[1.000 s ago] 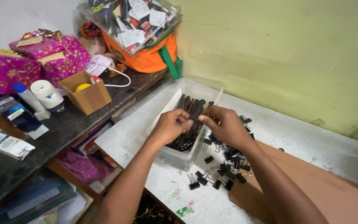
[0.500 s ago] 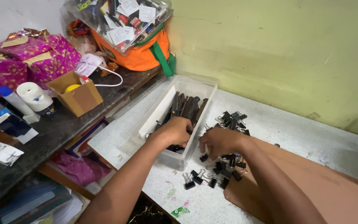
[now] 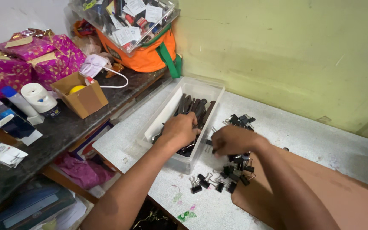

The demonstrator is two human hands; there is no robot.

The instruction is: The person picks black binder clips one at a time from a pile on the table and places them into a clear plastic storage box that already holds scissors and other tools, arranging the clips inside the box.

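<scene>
A clear plastic tray (image 3: 170, 111) lies on the white counter and holds a row of black binder clips (image 3: 196, 107). My left hand (image 3: 182, 130) rests inside the tray's near end, fingers curled over the clips there; what it grips is hidden. My right hand (image 3: 231, 139) sits just right of the tray, fingers closed down on the loose pile of black binder clips (image 3: 235, 170) that spreads over the counter and onto a brown cardboard sheet (image 3: 320, 191). More loose clips (image 3: 241, 120) lie farther back.
A dark shelf on the left carries a small cardboard box (image 3: 81, 97) with a yellow ball, a white roll (image 3: 39, 98), pink gift bags (image 3: 35, 55), and an orange bag (image 3: 143, 53) topped by a clear box of papers. A green wall rises behind.
Both hands have come toward me: the left slid to the tray's near end, and the right left the tray's edge and settled on the loose clip pile.
</scene>
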